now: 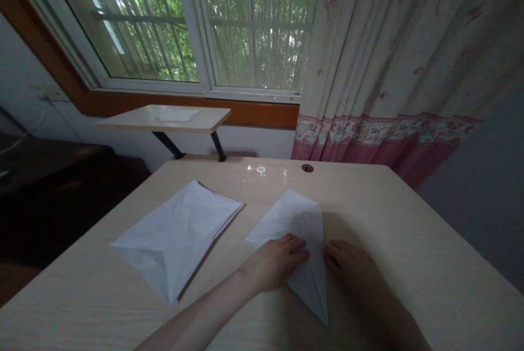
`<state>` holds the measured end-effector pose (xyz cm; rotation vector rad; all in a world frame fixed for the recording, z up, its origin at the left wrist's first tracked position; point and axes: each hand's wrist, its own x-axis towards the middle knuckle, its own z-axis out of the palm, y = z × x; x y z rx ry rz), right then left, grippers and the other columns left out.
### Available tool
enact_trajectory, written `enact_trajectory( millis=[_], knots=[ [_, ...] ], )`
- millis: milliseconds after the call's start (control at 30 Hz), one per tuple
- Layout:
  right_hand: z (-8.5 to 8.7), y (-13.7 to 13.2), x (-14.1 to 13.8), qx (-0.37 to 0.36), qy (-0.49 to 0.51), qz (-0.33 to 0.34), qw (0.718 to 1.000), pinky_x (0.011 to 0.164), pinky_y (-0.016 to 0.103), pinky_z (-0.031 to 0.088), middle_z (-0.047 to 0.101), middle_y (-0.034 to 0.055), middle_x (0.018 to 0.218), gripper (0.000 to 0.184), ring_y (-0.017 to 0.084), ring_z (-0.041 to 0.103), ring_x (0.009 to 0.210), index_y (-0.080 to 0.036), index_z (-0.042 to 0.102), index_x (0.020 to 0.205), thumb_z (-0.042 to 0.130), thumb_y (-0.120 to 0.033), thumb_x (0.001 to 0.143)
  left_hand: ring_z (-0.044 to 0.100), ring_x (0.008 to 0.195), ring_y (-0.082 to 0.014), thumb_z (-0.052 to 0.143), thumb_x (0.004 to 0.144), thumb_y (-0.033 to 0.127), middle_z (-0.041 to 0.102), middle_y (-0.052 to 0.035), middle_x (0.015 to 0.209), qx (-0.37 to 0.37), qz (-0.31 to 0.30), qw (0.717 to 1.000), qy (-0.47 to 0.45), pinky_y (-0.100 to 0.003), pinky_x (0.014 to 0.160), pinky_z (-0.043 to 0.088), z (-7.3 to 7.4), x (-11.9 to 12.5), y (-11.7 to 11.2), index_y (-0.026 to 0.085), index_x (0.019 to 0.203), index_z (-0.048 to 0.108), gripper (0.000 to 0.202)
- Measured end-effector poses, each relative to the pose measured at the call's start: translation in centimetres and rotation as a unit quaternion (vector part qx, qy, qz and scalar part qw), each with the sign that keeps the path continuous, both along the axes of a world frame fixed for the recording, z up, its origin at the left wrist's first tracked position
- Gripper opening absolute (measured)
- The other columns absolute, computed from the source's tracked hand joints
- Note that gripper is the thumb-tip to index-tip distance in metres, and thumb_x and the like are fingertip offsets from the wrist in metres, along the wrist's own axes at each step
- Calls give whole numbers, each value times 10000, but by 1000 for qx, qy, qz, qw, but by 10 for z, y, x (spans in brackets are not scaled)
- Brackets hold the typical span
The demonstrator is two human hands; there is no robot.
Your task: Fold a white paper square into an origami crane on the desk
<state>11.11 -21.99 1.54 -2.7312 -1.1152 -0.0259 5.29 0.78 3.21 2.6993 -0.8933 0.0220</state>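
Observation:
A white sheet of paper [301, 217], folded to a long point toward me, lies on the desk. My left hand [278, 261] rests on its left part, fingers laid over the paper and slightly apart, gripping nothing. At the right edge of the same sheet is my right hand [347, 261], its fingers curled together with the tips on the paper's edge. Part of the sheet is hidden under my left hand. To the left lies a stack of white paper [184, 231] with creases and a folded corner near me.
The pale wooden desk [409, 263] carries a small raised shelf [135, 122] at the back left, with a white crumpled item [174, 114] on it. A round cable hole [307, 168] is near the back edge. Behind are a barred window [257, 29] and a curtain [368, 67].

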Motion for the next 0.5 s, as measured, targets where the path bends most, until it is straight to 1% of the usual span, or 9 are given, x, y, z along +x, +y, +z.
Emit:
enact_trajectory(
  millis=[100, 200, 333, 500],
  knots=[
    [0, 0, -1, -5, -4, -4, 1000, 725, 321, 457, 687, 44, 904, 212, 212, 649, 837, -201, 654, 872, 456, -128, 900, 518, 1137, -233, 472, 881, 103, 533, -64, 1276, -2, -1, 1000, 0, -321, 899, 475, 1, 0, -1, 226, 1203, 558, 355],
    [-1, 1, -4, -13, -2, 3, 1000, 705, 305, 444, 681, 38, 876, 206, 200, 644, 808, -196, 645, 867, 456, -118, 893, 516, 1139, -230, 468, 881, 102, 532, -56, 1277, 3, 1, 1000, 4, -317, 897, 474, 2, -1, -1, 235, 1212, 551, 366],
    [1, 2, -13, -20, -1, 11, 1000, 702, 291, 428, 681, 30, 851, 213, 188, 640, 799, -198, 644, 856, 464, -85, 866, 517, 1145, -227, 480, 881, 114, 526, -50, 1295, 8, 3, 1000, 11, -317, 913, 465, 2, 0, 0, 244, 1209, 549, 360],
    [2, 1, -23, -23, 14, 15, 1000, 690, 290, 419, 680, 19, 832, 193, 187, 641, 771, -213, 644, 821, 493, -98, 852, 514, 1161, -222, 485, 884, 108, 525, -55, 1307, -4, 4, 1000, 8, -314, 937, 459, 0, 0, 0, 241, 1204, 555, 354]
  ],
)
